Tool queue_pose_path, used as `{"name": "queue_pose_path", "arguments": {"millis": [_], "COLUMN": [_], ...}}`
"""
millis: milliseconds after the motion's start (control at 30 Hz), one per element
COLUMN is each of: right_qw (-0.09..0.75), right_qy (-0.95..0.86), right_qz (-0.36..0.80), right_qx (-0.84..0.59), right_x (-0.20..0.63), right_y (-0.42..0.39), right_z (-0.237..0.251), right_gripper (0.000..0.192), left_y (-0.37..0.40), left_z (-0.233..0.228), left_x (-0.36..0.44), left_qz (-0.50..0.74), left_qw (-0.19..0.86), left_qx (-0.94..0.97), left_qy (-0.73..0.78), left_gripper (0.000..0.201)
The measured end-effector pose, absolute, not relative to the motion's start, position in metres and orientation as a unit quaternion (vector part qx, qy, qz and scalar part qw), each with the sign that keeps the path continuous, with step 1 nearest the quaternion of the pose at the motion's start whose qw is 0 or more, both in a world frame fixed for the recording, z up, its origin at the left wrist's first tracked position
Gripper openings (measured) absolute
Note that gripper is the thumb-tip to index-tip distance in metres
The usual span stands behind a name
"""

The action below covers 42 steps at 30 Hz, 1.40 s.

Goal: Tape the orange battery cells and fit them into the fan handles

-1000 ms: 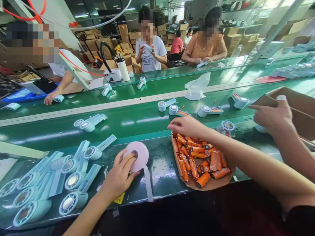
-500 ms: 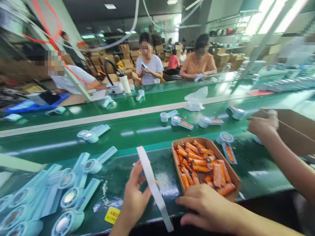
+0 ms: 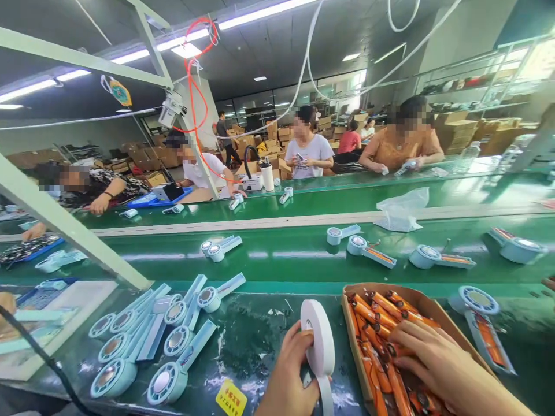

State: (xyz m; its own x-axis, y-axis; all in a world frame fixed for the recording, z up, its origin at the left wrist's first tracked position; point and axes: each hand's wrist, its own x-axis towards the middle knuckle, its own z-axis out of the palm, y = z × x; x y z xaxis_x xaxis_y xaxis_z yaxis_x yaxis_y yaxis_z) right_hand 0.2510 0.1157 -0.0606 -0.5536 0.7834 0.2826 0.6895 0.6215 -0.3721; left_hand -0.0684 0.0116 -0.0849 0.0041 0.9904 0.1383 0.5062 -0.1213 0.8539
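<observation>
A roll of white tape [image 3: 321, 338] stands on edge in my left hand [image 3: 292, 372], my fingers through and around it. A loose strip hangs from its underside. My right hand [image 3: 442, 361] is inside a shallow cardboard box [image 3: 353, 341] of orange-wrapped batteries [image 3: 377, 361]. Its fingers are bent around the end of one orange battery [image 3: 398, 349]; the palm hides part of the pile. Right of the box lies a light-blue handheld fan part [image 3: 479, 300] with orange in its open handle.
Several light-blue fan parts [image 3: 167, 381] lie grouped at left, near a yellow label [image 3: 232, 397]. More fan parts [image 3: 425, 257] and a plastic bag [image 3: 401, 211] lie on the green conveyor [image 3: 277, 266]. A slanted metal post [image 3: 73, 225] rises at left. Co-workers sit across the line.
My right hand has gone from beside the box's near edge into the batteries. The tape roll has turned, showing its side. My view has swung left; the other person's outstretched arm at right is gone.
</observation>
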Motion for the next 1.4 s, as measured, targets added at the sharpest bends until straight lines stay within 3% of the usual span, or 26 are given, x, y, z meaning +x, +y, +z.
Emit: {"name": "queue_pose_path", "arguments": {"millis": [67, 233, 400, 467, 567, 800, 933, 1033, 1133, 1300, 1400], "right_qw": [0.230, 0.523, 0.494, 0.471, 0.415, 0.320, 0.231, 0.220, 0.294, 0.543, 0.664], "right_qy": [-0.841, -0.521, -0.375, -0.396, -0.497, -0.735, -0.749, -0.744, -0.686, -0.474, -0.333], "right_qz": [0.235, 0.495, 0.686, 0.697, 0.665, 0.404, 0.390, 0.408, 0.477, 0.553, 0.544], "right_qx": [-0.429, -0.458, -0.379, -0.368, -0.372, -0.441, -0.483, -0.481, -0.464, -0.417, -0.390], "right_x": [0.247, 0.235, 0.209, 0.203, 0.204, 0.213, 0.210, 0.205, 0.199, 0.175, 0.149], "right_y": [0.113, 0.102, 0.082, 0.073, 0.065, 0.067, 0.068, 0.071, 0.074, 0.069, 0.055], "right_z": [-0.032, 0.017, 0.028, 0.026, 0.023, 0.042, 0.049, 0.042, 0.027, 0.003, -0.005], "right_gripper": [0.017, 0.050, 0.058, 0.063, 0.052, 0.021, 0.015, 0.012, 0.016, 0.043, 0.047], "left_y": [0.007, 0.008, 0.019, 0.019, 0.019, 0.018, 0.017, 0.016, 0.015, 0.013, 0.011], "left_z": [-0.077, -0.080, -0.080, -0.072, -0.056, -0.027, -0.025, -0.024, -0.021, -0.019, -0.023], "left_x": [-0.071, -0.080, -0.081, -0.078, -0.071, -0.069, -0.072, -0.072, -0.068, -0.051, -0.037], "left_qz": [0.391, 0.382, 0.361, 0.351, 0.337, 0.270, 0.258, 0.255, 0.266, 0.327, 0.374], "left_qw": [0.296, 0.208, 0.086, 0.048, -0.008, -0.103, -0.118, -0.118, -0.125, -0.171, -0.188], "left_qx": [0.656, 0.725, 0.802, 0.822, 0.836, 0.862, 0.858, 0.856, 0.850, 0.818, 0.790], "left_qy": [0.574, 0.535, 0.468, 0.446, 0.432, 0.416, 0.427, 0.435, 0.437, 0.442, 0.449], "left_gripper": [0.060, 0.049, 0.041, 0.043, 0.048, 0.049, 0.056, 0.060, 0.059, 0.054, 0.057]}}
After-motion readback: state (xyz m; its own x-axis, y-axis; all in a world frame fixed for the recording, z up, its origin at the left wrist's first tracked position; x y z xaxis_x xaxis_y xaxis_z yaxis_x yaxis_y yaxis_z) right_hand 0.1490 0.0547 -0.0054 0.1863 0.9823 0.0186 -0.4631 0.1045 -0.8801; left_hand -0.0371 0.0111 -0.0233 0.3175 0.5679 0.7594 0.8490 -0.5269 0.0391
